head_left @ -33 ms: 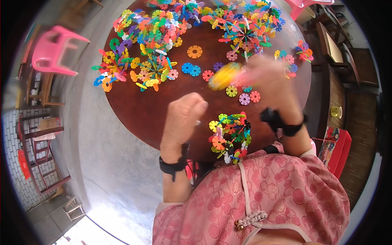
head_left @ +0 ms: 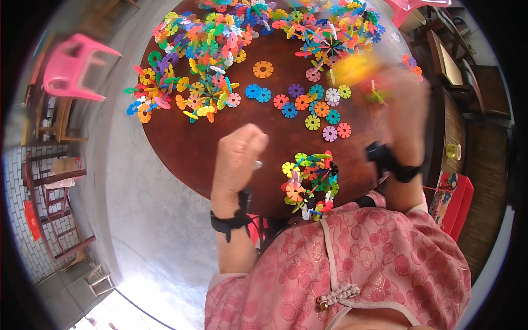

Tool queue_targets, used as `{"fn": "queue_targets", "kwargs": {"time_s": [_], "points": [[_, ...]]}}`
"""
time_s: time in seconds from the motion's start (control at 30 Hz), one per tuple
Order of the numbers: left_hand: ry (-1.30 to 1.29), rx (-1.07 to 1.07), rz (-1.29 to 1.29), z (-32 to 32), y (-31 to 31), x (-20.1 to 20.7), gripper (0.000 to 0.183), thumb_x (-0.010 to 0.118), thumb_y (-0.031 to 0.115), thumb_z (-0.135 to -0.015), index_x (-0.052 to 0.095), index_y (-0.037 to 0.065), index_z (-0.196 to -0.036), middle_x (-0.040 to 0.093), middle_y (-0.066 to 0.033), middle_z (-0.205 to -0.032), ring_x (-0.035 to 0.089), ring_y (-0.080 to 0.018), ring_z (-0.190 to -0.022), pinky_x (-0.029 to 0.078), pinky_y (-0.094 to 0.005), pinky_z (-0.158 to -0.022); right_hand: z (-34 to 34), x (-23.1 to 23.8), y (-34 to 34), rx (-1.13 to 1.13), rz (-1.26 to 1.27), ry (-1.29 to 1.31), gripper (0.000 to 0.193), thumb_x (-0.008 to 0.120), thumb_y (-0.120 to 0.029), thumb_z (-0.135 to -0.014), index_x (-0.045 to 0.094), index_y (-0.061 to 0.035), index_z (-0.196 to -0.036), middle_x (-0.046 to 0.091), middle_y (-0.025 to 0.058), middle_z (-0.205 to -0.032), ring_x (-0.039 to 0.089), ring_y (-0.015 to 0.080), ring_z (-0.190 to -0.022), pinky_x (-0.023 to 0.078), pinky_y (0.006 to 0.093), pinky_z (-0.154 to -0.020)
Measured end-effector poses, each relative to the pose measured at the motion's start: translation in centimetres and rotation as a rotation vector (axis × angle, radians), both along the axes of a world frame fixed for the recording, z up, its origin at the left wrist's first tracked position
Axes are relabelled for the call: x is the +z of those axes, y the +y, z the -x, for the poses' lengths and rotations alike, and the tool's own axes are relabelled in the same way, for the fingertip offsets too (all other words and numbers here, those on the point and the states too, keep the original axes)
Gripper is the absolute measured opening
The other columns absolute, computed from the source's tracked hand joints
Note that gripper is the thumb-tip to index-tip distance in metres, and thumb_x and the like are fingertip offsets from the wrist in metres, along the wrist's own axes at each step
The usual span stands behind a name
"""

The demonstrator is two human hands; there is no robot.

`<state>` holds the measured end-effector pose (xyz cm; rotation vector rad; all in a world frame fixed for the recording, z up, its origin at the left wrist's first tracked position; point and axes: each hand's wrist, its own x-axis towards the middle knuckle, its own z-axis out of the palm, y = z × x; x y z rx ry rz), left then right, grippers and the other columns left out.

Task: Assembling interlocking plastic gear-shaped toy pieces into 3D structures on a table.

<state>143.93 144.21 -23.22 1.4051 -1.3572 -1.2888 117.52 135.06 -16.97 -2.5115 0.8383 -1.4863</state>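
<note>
My left hand [head_left: 236, 159] is curled closed above the near left side of the round brown table [head_left: 181, 148]; whatever it may hold is hidden. A small shiny spot shows by its fingers. My right hand [head_left: 404, 104], smeared by motion, hovers over the right side with blurred yellow flower-shaped discs [head_left: 357, 69] at its fingertips. Loose notched plastic discs, among them a blue disc [head_left: 289, 110], an orange disc [head_left: 322, 109] and a red disc [head_left: 344, 130], lie flat between the hands. A ring-like chain of joined discs [head_left: 294, 192] rests at the near edge.
Large heaps of joined discs cover the far left [head_left: 203, 96] and far right [head_left: 335, 33] of the table. One larger orange disc [head_left: 263, 70] lies between them. A pink plastic stool [head_left: 66, 69] stands on the floor at left, and a green cup [head_left: 453, 151] sits at right.
My right hand has swung right and away with the yellow discs, uncovering loose discs in the middle. My left hand has shifted slightly left, still closed.
</note>
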Motion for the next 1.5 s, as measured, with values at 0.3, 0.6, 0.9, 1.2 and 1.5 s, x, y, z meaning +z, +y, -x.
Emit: {"fn": "queue_targets", "kwargs": {"time_s": [0.3,0.6,0.9,1.2,1.5], "points": [[0.174,0.134,0.225,2.8,-2.0,-0.4,0.028,0.059,0.033,-0.094,0.057,0.005,-0.089,0.048,0.0037,-0.067,0.042,-0.004,-0.058,0.035,-0.0193,-0.053,-1.2,-3.5,-0.7,0.265,-0.469,0.339,0.018,0.06,-0.022,-0.089,0.062,-0.0055,-0.085,0.055,0.013,-0.063,0.059,0.0331,-0.064,0.046,0.0409,-0.058],[0.232,0.054,0.062,3.0,-1.4,1.0,0.024,0.066,0.028,-0.089,0.061,0.006,-0.097,0.061,-0.0003,-0.071,0.046,-0.0025,-0.055,0.036,-0.0192,-0.051,-4.3,-3.1,0.6,0.325,-0.451,0.34,0.026,0.061,-0.028,-0.088,0.056,-0.0052,-0.077,0.055,0.0146,-0.062,0.057,0.0353,-0.06,0.042,0.0446,-0.053],[0.575,0.048,0.024,3.2,-0.2,2.1,0.013,0.072,0.011,-0.081,0.064,0.002,-0.085,0.064,-0.0032,-0.07,0.049,-0.0028,-0.053,0.036,-0.0164,-0.048,-4.7,-3.3,3.1,0.33,-0.304,0.203,0.024,0.065,-0.023,-0.085,0.052,-0.0076,-0.073,0.054,0.0079,-0.062,0.057,0.0287,-0.06,0.042,0.0398,-0.055],[0.486,0.366,0.106,-2.3,0.8,1.7,0.007,0.065,-0.001,-0.078,0.059,0.001,-0.081,0.062,-0.0055,-0.071,0.049,-0.007,-0.05,0.041,-0.0198,-0.048,3.6,2.4,1.4,-0.071,-0.561,-0.042,0.02,0.055,-0.013,-0.091,0.054,0.0014,-0.077,0.055,0.0106,-0.066,0.06,0.027,-0.064,0.046,0.0349,-0.059],[0.246,0.234,0.105,0.7,-0.4,-0.6,0.013,0.066,0.012,-0.089,0.066,0.003,-0.098,0.069,-0.0037,-0.091,0.055,-0.0021,-0.069,0.041,-0.0165,-0.058,-2.7,-10.6,-2.2,0.053,-0.625,0.514,0.025,0.063,-0.03,-0.087,0.059,-0.0062,-0.08,0.057,0.0138,-0.091,0.06,0.031,-0.093,0.049,0.0453,-0.065]]}}
